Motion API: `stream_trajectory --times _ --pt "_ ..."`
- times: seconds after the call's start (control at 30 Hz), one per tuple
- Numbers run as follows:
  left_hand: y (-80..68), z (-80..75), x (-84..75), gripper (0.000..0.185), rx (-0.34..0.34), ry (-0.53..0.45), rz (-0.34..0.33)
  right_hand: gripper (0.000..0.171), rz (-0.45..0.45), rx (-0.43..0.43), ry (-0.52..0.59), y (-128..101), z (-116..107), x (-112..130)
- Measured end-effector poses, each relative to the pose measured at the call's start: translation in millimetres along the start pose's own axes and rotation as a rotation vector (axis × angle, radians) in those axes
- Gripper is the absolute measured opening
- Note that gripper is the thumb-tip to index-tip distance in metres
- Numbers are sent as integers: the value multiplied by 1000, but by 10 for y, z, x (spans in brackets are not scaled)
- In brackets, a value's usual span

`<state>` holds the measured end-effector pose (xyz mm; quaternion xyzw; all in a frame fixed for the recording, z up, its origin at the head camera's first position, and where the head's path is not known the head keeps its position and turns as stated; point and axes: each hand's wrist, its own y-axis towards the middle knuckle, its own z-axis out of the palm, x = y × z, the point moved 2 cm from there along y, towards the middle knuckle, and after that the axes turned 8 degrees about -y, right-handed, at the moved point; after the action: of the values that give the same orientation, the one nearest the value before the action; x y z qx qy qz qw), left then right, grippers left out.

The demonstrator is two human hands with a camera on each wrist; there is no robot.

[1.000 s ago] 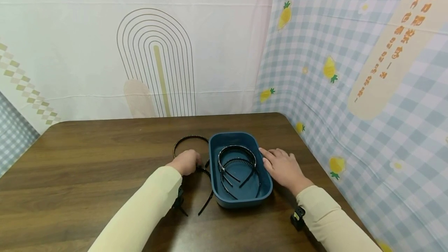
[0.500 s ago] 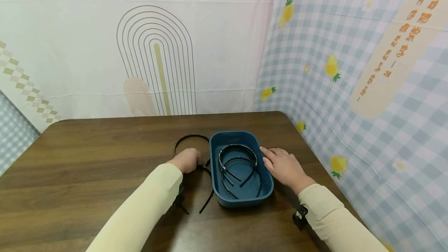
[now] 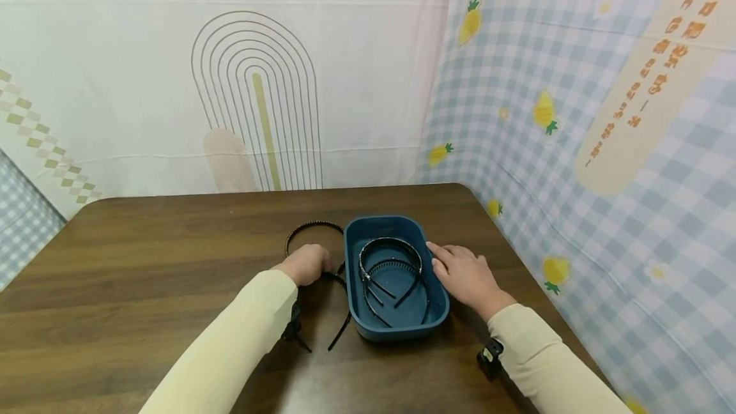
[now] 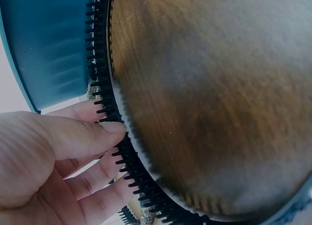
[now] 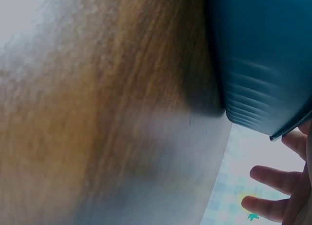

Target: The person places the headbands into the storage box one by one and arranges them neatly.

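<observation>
My left hand (image 3: 307, 265) is at the left side of a blue plastic bin (image 3: 397, 332). Between thumb and fingers it pinches a black toothed headband (image 4: 139, 173), whose free ends point toward me in the head view. The thumb lies on the band's near side, the other fingers behind it. Just beyond this hand, another dark headband (image 3: 313, 223) curves on the table, partly hidden by the hand. Inside the bin lie two headbands (image 3: 390, 241), overlapping. My right hand (image 3: 467, 276) touches the bin's right rim, its fingers extended; the right wrist view shows fingers (image 5: 273, 178) spread beside the rim.
The brown wooden table (image 3: 144, 286) spreads far to the left of the bin. A white printed cloth (image 3: 368, 82) hangs behind it. On the right, a blue checked cloth (image 3: 517, 165) borders the table edge near my right arm.
</observation>
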<state>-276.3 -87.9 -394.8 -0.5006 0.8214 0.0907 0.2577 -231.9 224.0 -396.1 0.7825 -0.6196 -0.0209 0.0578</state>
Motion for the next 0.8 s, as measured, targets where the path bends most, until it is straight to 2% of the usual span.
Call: stream_trajectory --times 0.37,0.63,0.8 --pt "-73 -38 -53 43 -9 -5 -18 47 12 12 6 -8 14 -11" --pt "-178 -75 -102 43 -13 4 27 47 17 14 28 -9 9 1" --pt "-278 -122 -113 41 -28 -23 68 47 23 21 41 -18 19 -2"
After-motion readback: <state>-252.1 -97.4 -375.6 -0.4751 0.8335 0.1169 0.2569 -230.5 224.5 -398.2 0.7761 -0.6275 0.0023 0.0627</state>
